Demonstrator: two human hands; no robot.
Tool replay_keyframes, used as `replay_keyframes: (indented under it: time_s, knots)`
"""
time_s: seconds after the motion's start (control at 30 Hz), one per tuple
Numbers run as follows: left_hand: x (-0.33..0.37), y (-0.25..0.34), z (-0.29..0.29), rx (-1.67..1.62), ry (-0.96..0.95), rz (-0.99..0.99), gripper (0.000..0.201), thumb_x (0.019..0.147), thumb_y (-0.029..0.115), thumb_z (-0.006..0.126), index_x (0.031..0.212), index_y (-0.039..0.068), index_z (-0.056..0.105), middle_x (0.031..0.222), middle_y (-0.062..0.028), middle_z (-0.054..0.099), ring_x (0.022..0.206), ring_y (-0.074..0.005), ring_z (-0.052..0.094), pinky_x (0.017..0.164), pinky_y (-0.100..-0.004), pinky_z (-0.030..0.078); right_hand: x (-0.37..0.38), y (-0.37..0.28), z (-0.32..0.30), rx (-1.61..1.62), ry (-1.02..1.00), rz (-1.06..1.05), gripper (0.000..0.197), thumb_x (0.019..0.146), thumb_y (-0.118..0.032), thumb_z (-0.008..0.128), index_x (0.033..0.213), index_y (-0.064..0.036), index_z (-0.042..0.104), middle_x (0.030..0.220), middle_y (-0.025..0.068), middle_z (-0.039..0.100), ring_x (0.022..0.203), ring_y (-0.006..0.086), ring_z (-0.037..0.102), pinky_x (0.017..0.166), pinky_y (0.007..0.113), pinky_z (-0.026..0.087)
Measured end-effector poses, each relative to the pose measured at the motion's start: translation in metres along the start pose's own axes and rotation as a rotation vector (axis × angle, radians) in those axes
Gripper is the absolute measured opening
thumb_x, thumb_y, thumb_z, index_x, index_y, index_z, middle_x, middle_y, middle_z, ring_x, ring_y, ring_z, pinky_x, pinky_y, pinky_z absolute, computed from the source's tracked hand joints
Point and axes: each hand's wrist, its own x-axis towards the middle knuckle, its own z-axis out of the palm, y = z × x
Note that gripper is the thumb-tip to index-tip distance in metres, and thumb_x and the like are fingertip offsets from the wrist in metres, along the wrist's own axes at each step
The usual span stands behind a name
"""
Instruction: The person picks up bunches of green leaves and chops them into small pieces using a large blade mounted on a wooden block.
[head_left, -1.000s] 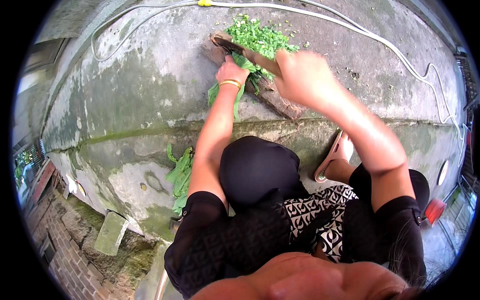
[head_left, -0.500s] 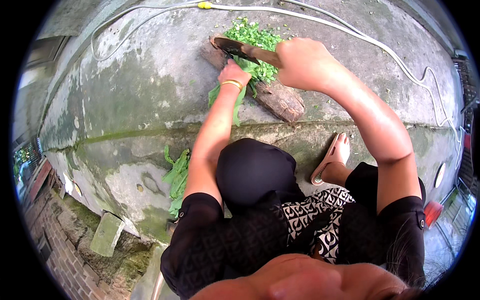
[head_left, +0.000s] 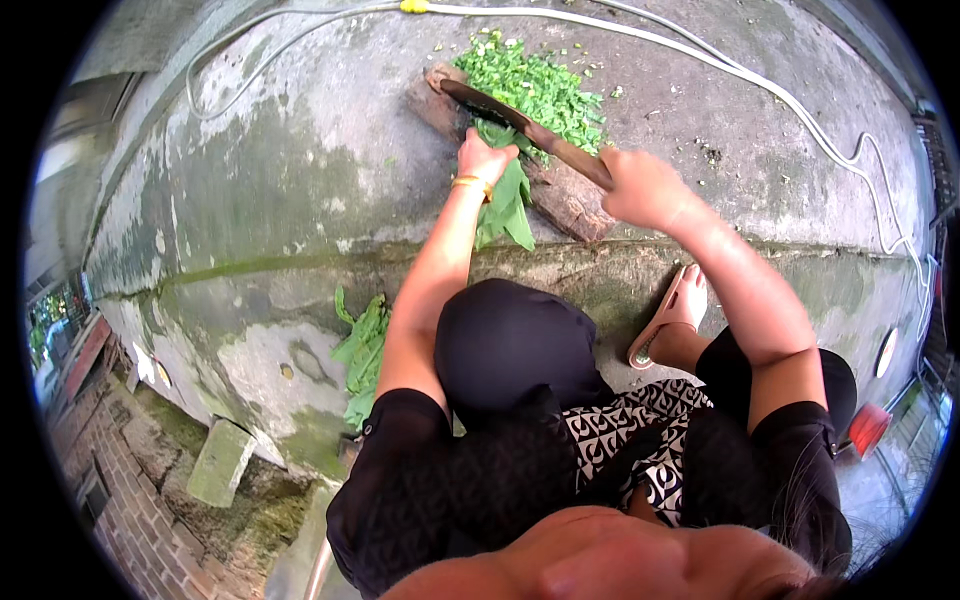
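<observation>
The right hand (head_left: pixel 648 190) is squeezing a knife (head_left: pixel 530 130). The left hand (head_left: pixel 484 158) is holding leaves (head_left: pixel 508 212) tight on the log (head_left: pixel 572 205). Chopped greens (head_left: pixel 530 82) are lying along its far edge.

Leaves (head_left: pixel 508 205), knife (head_left: pixel 495 109) and left hand (head_left: pixel 484 158) hide the log's (head_left: pixel 572 205) middle. Right of the log, the right hand (head_left: pixel 645 188) covers the end of the handle (head_left: pixel 583 163). Beyond it, the upper edge cuts off some hose (head_left: pixel 480 11); dark specks (head_left: pixel 712 155) right of the log are too small to identify.
</observation>
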Motion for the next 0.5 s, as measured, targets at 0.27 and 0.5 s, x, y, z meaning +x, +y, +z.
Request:
replay_keyframes:
  time_s: [0.27, 0.5]
  knots:
    - [0.039, 0.013, -0.005, 0.321, -0.163, -0.031, 0.095, 0.063, 0.045, 0.083, 0.128, -0.013, 0.046, 0.136, -0.0321, 0.045, 0.124, -0.043, 0.053, 0.106, -0.0392, 0.047, -0.012, -0.06, -0.045, -0.128, 0.196, -0.137, 0.031, 0.076, -0.009, 0.061, 0.104, 0.0013, 0.053, 0.08, 0.0251, 0.068, 0.077, 0.0435, 0.069, 0.074, 0.051, 0.055]
    - [-0.014, 0.019, -0.02, 0.419, -0.101, -0.059, 0.108, 0.061, 0.058, 0.084, 0.143, 0.006, 0.037, 0.136, -0.0237, 0.051, 0.124, -0.0422, 0.054, 0.101, -0.0446, 0.048, -0.024, -0.021, 0.059, 0.081, 0.142, -0.048, 0.037, 0.075, -0.005, 0.061, 0.106, 0.0005, 0.042, 0.076, 0.0274, 0.066, 0.073, 0.0464, 0.067, 0.069, 0.056, 0.054]
